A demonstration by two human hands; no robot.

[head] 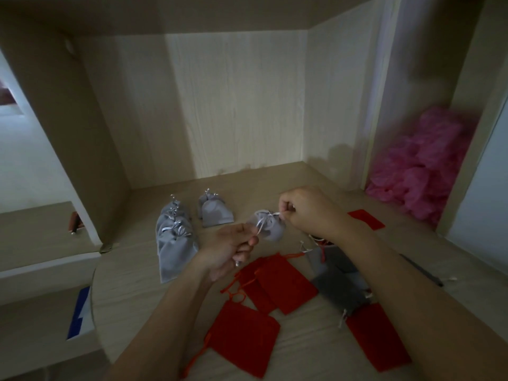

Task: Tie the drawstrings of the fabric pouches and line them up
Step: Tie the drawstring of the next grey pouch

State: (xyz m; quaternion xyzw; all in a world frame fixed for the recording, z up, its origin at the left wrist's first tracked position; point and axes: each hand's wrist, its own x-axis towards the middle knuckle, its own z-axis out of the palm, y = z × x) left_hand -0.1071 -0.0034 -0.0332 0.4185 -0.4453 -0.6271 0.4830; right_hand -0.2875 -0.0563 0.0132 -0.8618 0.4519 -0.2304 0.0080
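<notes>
Grey pouch (270, 229) held clear of the desk (132, 284), between the two hands, its neck gathered. The silver drawstring (259, 225) leaves the neck in two directions. One end runs down to the left hand (233, 248), just left of the pouch and nearer the person, pinched between thumb and fingertips. The other end runs to the right hand (305, 213), just right of the pouch, whose curled fingers pinch it close against the neck. The string thus lies on a diagonal from near-left to far-right, with the right hand nearer the neck; tightening the knot probably calls for pulling apart along that line. Left of the pouch lie tied grey pouches (176, 237). Nearer the person than the pouch lie flat red pouches (286, 284).
</notes>
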